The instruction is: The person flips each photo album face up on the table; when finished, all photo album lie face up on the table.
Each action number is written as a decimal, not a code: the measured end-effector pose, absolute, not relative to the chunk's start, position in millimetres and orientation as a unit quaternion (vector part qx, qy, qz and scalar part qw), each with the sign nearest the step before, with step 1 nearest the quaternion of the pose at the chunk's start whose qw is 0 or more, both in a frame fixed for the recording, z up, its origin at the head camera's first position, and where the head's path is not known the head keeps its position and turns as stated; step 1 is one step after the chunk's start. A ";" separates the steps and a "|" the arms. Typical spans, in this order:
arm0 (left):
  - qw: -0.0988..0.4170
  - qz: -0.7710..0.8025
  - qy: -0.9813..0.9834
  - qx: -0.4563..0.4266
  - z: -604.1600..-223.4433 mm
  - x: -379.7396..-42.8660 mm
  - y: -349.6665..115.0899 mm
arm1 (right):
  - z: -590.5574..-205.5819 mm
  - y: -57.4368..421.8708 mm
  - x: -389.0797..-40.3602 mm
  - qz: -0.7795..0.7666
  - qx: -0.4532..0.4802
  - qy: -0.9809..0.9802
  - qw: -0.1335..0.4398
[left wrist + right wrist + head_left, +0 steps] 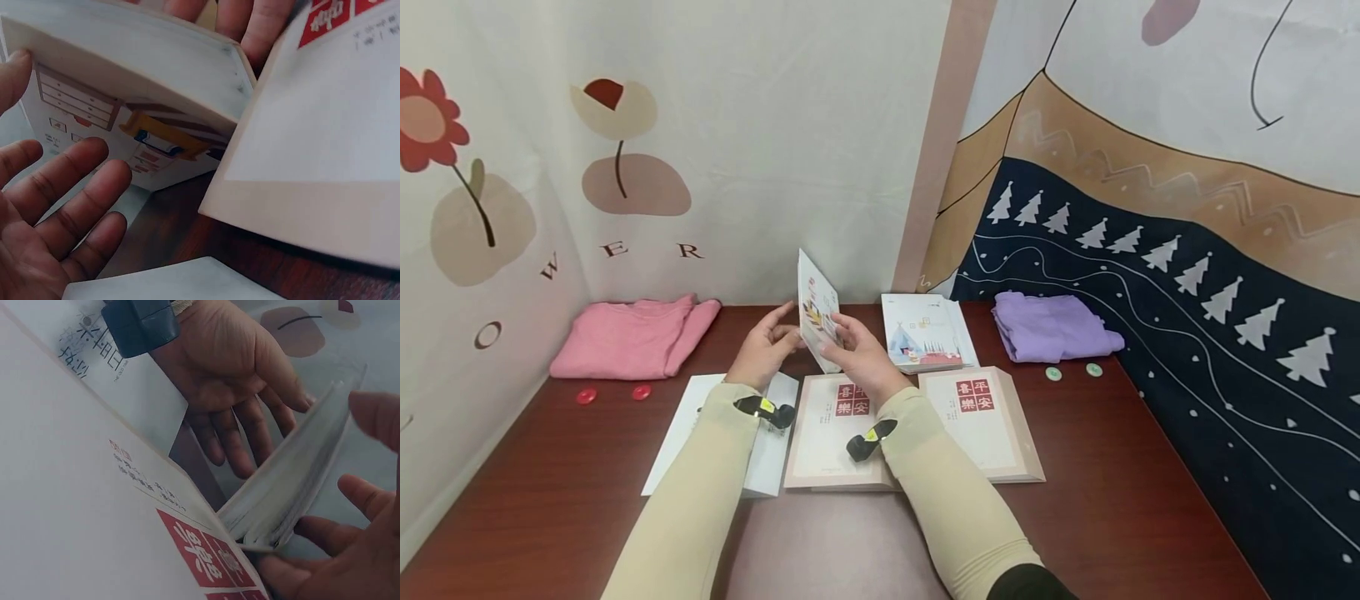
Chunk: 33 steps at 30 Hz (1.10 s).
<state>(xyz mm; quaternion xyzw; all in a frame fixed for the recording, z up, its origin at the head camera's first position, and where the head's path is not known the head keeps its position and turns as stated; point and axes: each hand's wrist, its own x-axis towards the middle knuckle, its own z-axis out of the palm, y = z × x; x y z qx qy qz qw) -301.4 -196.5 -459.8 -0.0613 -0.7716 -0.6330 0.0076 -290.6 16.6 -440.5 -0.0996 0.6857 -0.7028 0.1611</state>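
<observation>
We are looking down at a dark red-brown table, where a small booklet (815, 310) is upright between a person's hands, near the back wall. The left hand (766, 348) has its fingers spread and straight, the thumb touching one cover. The right hand (867, 357) has its fingers against the other cover; we cannot tell whether they grip. Nor can we tell whether the booklet's lower edge touches anything.

Just in front lie two cream books, a left one (820, 458) and a right one (1000, 454); a white book (672, 442) lies under the left forearm, and more booklets (917, 321) lie behind, to the right.

With so few fingers curled around it, we think the booklet could slip or fan open if either side eased off, dropping onto the cream books. A dipping wrist camera (861, 449) or sleeve (958, 508) might nudge those books askew.
</observation>
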 end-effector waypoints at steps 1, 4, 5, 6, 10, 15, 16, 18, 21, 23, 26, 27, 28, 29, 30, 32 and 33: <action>0.002 -0.627 -0.776 -0.060 -459.6 -301.2 -196.1 | -440.5 16.1 -290.1 -0.696 -0.098 0.695 0.153; -0.011 -0.614 -0.787 -0.057 -458.5 -300.2 -194.1 | -439.9 15.0 -288.5 -0.680 -0.091 0.716 0.132; -0.013 -0.610 -0.790 -0.057 -458.0 -299.9 -193.5 | -439.8 14.9 -288.0 -0.676 -0.090 0.721 0.126; -0.016 -0.609 -0.791 -0.055 -457.2 -299.5 -192.5 | -439.8 14.9 -287.8 -0.674 -0.089 0.723 0.120; -0.020 -0.596 -0.801 -0.059 -452.3 -294.9 -189.5 | -439.3 15.5 -287.9 -0.684 -0.092 0.715 0.111; -0.024 -0.584 -0.809 -0.066 -448.5 -290.9 -188.4 | -438.8 16.5 -289.0 -0.697 -0.104 0.699 0.121; -0.025 -0.578 -0.813 -0.066 -449.0 -291.2 -188.8 | -439.1 16.6 -289.4 -0.702 -0.105 0.694 0.125; -0.024 -0.567 -0.821 -0.064 -451.9 -293.0 -190.5 | -439.7 16.7 -290.4 -0.713 -0.104 0.680 0.133; -0.020 -0.548 -0.834 -0.062 -457.4 -296.9 -193.4 | -440.1 16.6 -291.1 -0.723 -0.097 0.670 0.138; -0.019 -0.536 -0.842 -0.059 -460.3 -299.3 -194.6 | -439.3 16.4 -291.4 -0.722 -0.086 0.673 0.135; -0.016 -0.525 -0.849 -0.052 -462.0 -301.3 -195.0 | -437.7 15.7 -291.2 -0.722 -0.068 0.676 0.126; -0.016 -0.521 -0.852 -0.049 -461.9 -301.4 -194.5 | -436.9 15.6 -291.0 -0.723 -0.061 0.677 0.123; -0.015 -0.518 -0.854 -0.048 -462.0 -301.7 -194.6 | -436.3 15.5 -290.7 -0.725 -0.055 0.675 0.121; -0.014 -0.515 -0.856 -0.047 -462.1 -301.8 -194.6 | -436.1 15.2 -290.7 -0.728 -0.050 0.673 0.120; -0.013 -0.513 -0.857 -0.045 -462.2 -302.3 -194.6 | -435.7 15.1 -290.3 -0.728 -0.045 0.674 0.118; -0.012 -0.507 -0.860 -0.043 -461.9 -302.8 -194.6 | -435.5 14.8 -290.2 -0.727 -0.037 0.676 0.116; -0.012 -0.505 -0.862 -0.043 -461.8 -303.2 -194.7 | -435.6 14.7 -290.5 -0.727 -0.034 0.676 0.113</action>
